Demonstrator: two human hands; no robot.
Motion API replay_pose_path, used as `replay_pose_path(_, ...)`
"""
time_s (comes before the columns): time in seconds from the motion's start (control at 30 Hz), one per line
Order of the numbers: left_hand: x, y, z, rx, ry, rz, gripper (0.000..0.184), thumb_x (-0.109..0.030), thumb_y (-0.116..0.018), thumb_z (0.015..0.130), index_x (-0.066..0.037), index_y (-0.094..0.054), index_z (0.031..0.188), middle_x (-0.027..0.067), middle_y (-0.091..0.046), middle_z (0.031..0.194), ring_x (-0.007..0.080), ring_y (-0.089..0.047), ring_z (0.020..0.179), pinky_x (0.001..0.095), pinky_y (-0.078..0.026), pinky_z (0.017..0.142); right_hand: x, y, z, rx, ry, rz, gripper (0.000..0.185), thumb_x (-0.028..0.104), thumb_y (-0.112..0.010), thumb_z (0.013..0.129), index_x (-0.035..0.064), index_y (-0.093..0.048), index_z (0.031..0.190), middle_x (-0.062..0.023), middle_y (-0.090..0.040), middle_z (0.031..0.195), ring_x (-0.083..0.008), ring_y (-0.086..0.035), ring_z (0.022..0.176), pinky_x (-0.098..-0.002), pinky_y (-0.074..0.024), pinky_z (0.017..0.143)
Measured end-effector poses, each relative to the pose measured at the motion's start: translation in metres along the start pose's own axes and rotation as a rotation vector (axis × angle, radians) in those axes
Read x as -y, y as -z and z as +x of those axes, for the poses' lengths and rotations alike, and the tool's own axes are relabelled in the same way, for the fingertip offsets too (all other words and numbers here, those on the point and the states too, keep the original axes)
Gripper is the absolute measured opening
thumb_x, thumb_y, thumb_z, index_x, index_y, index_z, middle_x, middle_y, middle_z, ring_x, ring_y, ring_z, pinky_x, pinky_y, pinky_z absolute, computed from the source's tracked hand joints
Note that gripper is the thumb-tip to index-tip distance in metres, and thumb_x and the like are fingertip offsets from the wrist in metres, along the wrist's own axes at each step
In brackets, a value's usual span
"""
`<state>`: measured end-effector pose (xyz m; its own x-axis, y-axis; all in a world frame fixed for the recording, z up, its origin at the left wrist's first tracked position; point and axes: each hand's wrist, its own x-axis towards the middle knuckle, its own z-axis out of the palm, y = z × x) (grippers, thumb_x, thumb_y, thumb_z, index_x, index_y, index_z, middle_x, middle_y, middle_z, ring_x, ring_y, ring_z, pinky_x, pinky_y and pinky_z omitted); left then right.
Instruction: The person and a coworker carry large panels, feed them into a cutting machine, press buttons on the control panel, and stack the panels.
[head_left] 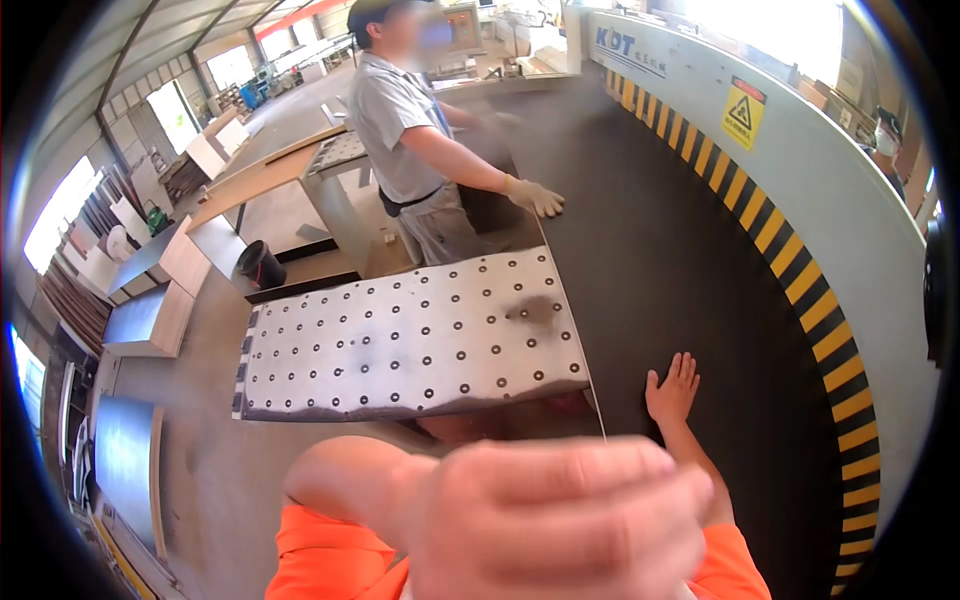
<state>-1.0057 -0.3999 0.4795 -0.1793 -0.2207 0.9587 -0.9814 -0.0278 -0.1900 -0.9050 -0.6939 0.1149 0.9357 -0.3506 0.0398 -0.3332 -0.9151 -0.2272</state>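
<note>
My right hand [673,388] lies flat with its fingers spread on a large dark board [690,290] beside the striped machine. Close to the camera, my left hand [570,520] is raised in front of my chest, its fingers curled together and blurred; whether anything is in it cannot be made out. Left of the board's edge is a white table [430,330] dotted with dark round studs. A co-worker's gloved hand [536,196] rests on the board's left edge, farther away.
A co-worker [410,140] in a grey shirt stands beyond the white table. The machine beam [850,170] with yellow and black stripes runs along the right. A black bucket [261,265] and stacked panels [150,318] are at the left.
</note>
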Motion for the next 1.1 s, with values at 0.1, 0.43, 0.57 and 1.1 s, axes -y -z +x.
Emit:
replay_pose_path(0.1,-0.014,-0.023,0.012,-0.203,-0.025,0.081,0.003,-0.006,-0.061,0.073,-0.004,-0.062,0.075,0.007,-0.06,0.063,0.0235,-0.065,0.063,0.0328,-0.056,0.06,-0.005,-0.01,0.003,-0.045,0.012,0.009,0.075,0.042,-0.05,0.097,-0.0028,-0.029,0.153,-0.019,-0.023,0.163,-0.0318,-0.017,0.152,-0.047,-0.0126,0.124)
replay_pose_path(0.43,-0.027,-0.033,0.014,-0.27,0.074,-0.029,0.013,0.007,-0.05,0.065,-0.003,-0.045,0.057,0.0076,-0.047,0.062,0.0206,-0.051,0.058,0.0299,-0.049,0.055,-0.003,-0.017,0.003,-0.053,0.011,-0.049,0.073,0.043,-0.047,0.099,0.0001,-0.027,0.154,-0.0168,-0.022,0.163,-0.0308,-0.018,0.152,-0.0461,-0.0129,0.124)
replay_pose_path(0.57,-0.032,-0.038,0.01,-0.299,0.127,-0.115,0.012,0.006,-0.051,0.065,-0.003,-0.047,0.058,0.0067,-0.042,0.061,0.0203,-0.048,0.057,0.029,-0.047,0.054,-0.005,-0.015,0.002,-0.046,-0.004,-0.066,0.072,0.044,-0.047,0.099,0.0008,-0.029,0.154,-0.0168,-0.023,0.163,-0.0306,-0.018,0.152,-0.0461,-0.0136,0.124)
replay_pose_path(1.1,-0.007,-0.034,-0.022,-0.146,0.09,-0.065,0.037,-0.027,-0.054,0.099,-0.007,-0.067,0.07,0.0047,-0.07,0.071,0.0123,-0.06,0.058,0.0253,-0.055,0.057,-0.006,-0.019,0.005,-0.097,0.004,-0.041,0.074,0.045,-0.049,0.096,0.0005,-0.032,0.152,-0.0168,-0.027,0.162,-0.0305,-0.02,0.152,-0.0457,-0.014,0.124)
